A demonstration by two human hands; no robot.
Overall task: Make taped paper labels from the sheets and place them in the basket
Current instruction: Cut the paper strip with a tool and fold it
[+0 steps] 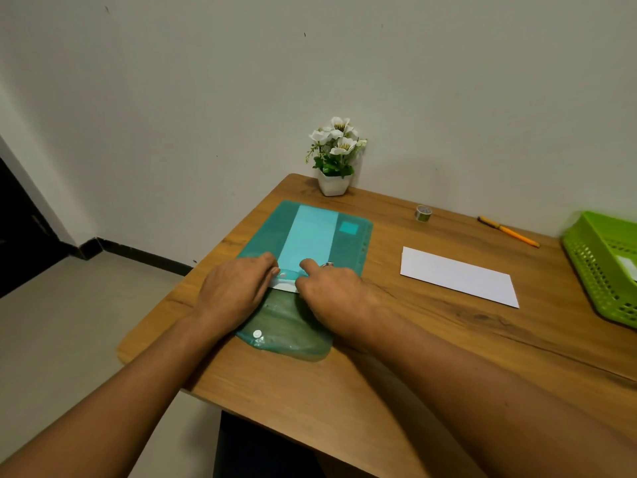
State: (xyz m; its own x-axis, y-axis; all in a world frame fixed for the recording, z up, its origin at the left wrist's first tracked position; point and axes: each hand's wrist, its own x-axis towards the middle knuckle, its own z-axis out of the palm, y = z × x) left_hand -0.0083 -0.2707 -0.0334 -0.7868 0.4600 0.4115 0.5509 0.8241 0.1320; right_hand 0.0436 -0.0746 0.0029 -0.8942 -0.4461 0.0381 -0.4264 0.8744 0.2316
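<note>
So both hands are down at the mouth of a see-through teal folder lying on the left part of the wooden table, with its flap folded open toward the person and a white snap on it. A white sheet pokes out of the folder's mouth right in the gap between the two hands, and a pale strip shows through the plastic running away from them. The left hand has its fingers curled in on the sheet's left end and looks to be pinching it. The right hand sits against the sheet's right end with its forefinger lying straight along the folder's mouth and a ring on one finger, but honestly I can't tell if it's actually gripping the paper or just resting there. Off to the right, well apart from the hands, a second sheet lies flat on the table, and past that at the right edge is the green basket with something white inside. Farther back there's a tape roll, an orange pen and a little flower pot against the wall.
</note>
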